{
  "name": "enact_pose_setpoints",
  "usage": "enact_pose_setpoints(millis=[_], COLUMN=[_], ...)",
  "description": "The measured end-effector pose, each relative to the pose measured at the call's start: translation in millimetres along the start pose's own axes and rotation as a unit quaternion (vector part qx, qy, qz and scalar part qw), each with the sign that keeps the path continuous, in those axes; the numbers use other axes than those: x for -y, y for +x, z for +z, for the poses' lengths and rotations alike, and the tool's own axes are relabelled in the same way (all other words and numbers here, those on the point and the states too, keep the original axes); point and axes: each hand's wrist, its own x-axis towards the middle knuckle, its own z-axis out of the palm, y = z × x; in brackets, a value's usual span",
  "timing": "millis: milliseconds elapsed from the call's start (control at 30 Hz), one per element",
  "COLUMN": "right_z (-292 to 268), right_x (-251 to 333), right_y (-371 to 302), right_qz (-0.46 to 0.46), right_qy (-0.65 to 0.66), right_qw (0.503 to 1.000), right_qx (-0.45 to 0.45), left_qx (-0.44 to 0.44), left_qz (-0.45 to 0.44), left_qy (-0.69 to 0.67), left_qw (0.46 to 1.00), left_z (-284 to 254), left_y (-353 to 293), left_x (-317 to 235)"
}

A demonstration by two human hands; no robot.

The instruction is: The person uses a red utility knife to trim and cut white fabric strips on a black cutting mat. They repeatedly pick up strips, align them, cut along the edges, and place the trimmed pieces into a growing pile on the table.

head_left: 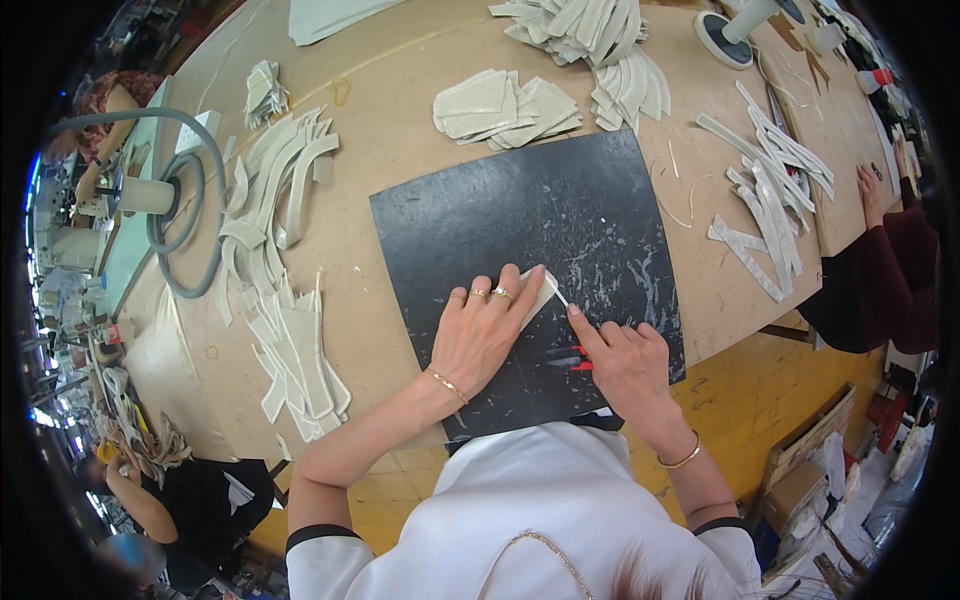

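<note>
On a black cutting board [480,210], my left hand [482,335] lies flat with fingers stretched over a narrow cream fabric piece [543,305]. At the piece's far corner, a thin white strip [562,298] runs toward my right index fingertip. My right hand [628,370] has that finger extended and the other fingers curled. Red-handled snips [582,366] stick out from under its curled fingers, their dark blades pointing left. The thumb and the grip on the strip are hidden.
Cream piece piles lie beyond the board [505,108] and to its left [300,360]. White offcut strips [765,200] lie at right. A grey hose [215,165] loops at far left. Other people sit at the left and right [880,255].
</note>
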Motion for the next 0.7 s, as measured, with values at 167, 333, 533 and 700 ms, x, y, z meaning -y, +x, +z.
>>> enact_pose_setpoints(millis=[167,333,533,700], right_z=[-5,-10,-46,-63], right_x=[3,6,-35,-50], right_y=[1,1,3,32], right_qz=[0.015,0.045,0.144,0.23], right_qy=[-0.001,0.02,0.158,0.12], right_qw=[1.0,0.997,0.976,0.965], right_qx=[0.027,0.058,0.027,-0.046], left_qx=[-0.051,0.019,0.047,-0.042], left_qz=[0.056,0.049,-0.2,-0.176], left_qy=[0.046,-0.028,-0.155,-0.121], left_qw=[0.996,0.998,0.966,0.976], left_z=[-2,-9,-18,-12], left_y=[0,4,4,-3], left_x=[7,8,11,14])
